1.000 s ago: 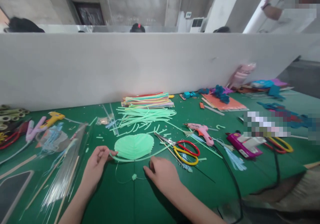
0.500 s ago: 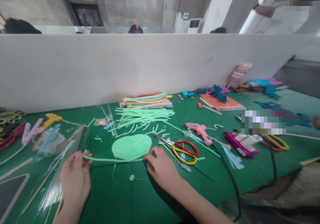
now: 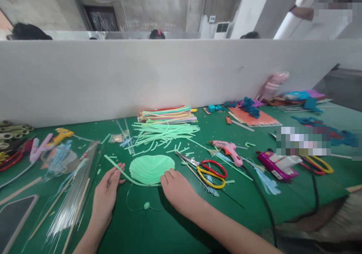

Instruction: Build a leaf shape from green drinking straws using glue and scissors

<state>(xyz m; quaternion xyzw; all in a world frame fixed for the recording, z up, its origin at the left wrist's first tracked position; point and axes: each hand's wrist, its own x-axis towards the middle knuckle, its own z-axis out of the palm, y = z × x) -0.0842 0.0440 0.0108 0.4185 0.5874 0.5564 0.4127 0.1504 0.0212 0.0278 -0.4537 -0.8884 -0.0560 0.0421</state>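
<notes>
A mint-green oval piece (image 3: 152, 168), ribbed and fuzzy like rows of pipe cleaner, lies flat in front of me. Along its near edge bends a loose green pipe cleaner (image 3: 130, 179), its free end pointing up to the left. My left hand (image 3: 109, 184) has its fingers closed around this stem left of the oval. At the oval's lower right edge, my right hand (image 3: 177, 189) is closed on the stem's other end; its fingertips are partly hidden. Nearer me lies a thin wire loop with a small green knot (image 3: 146, 205).
Scissors (image 3: 210, 169) with red and yellow handles lie right of the oval, beside a pink glue gun (image 3: 227, 150). Green pipe cleaners (image 3: 166, 131) are heaped behind. Clear plastic sleeves (image 3: 70, 193) and a tablet-like device (image 3: 17, 220) lie left. A white partition (image 3: 118, 76) stands behind.
My left hand has moved right, closer to the oval, and the pipe cleaner has gone from nearly straight to curved along the near edge. My right hand stays at the lower right edge.
</notes>
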